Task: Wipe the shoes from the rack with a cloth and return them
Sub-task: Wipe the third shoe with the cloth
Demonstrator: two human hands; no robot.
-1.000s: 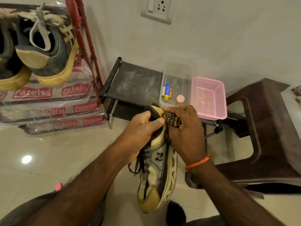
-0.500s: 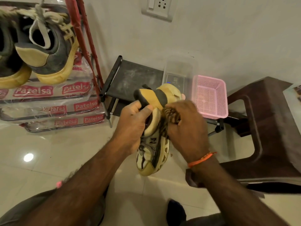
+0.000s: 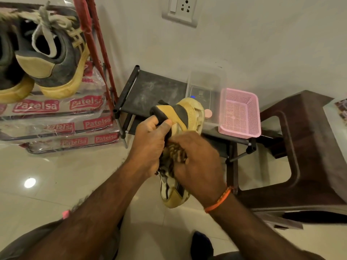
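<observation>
A worn yellow, black and white sneaker (image 3: pixel 185 113) hangs toe-down in the middle of the view, its heel raised over the low black shelf. My left hand (image 3: pixel 150 139) grips its black collar by the heel. My right hand (image 3: pixel 197 162) presses a brown striped cloth (image 3: pixel 173 151) against the shoe's side, and its fingers hide most of the cloth. On the red-framed rack (image 3: pixel 93 34) at the upper left rest two grey sneakers with yellow soles (image 3: pixel 54 59).
A low black shelf (image 3: pixel 150 89) stands against the wall and carries a clear plastic box (image 3: pixel 206 81) and a pink basket (image 3: pixel 242 113). A dark brown plastic stool (image 3: pixel 304 147) sits to the right. Plastic-wrapped "Patelsa" packs (image 3: pixel 56 126) lie under the rack on the glossy tiled floor.
The shoe has been lifted and tipped so its heel points up and away. My right hand has slid the cloth from the heel down along the shoe's side.
</observation>
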